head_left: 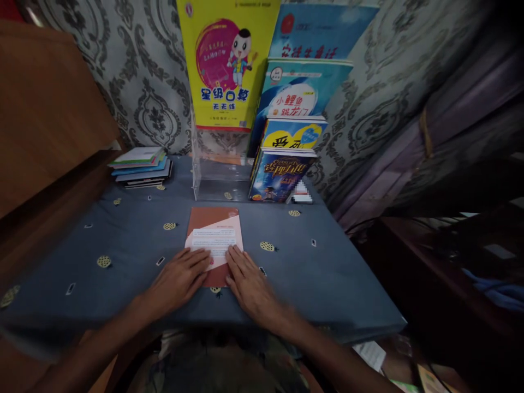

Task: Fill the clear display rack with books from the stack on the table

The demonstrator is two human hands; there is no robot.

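Resting flat and opened out, the left hand (180, 274) and right hand (249, 277) touch a brown booklet (216, 236).

In front of you, the booklet (215, 240) is reddish brown with a pale pink slanted panel carrying blue and red print. Your tablecloth (311, 273) is slate blue, patterned with yellow, dark-speckled pineapples and small black-and-white labels. You face a bright yellow workbook cover (229, 65) with a magenta splash, dark blue lettering and a red lower edge. The storybooks (303, 87) beside it show blue, turquoise, yellow and deep navy, lettered in red, black and gold. Your wallpaper (155, 109) is silvery grey with dark damask medallions; the curtain (450, 125) looks dusky mauve.
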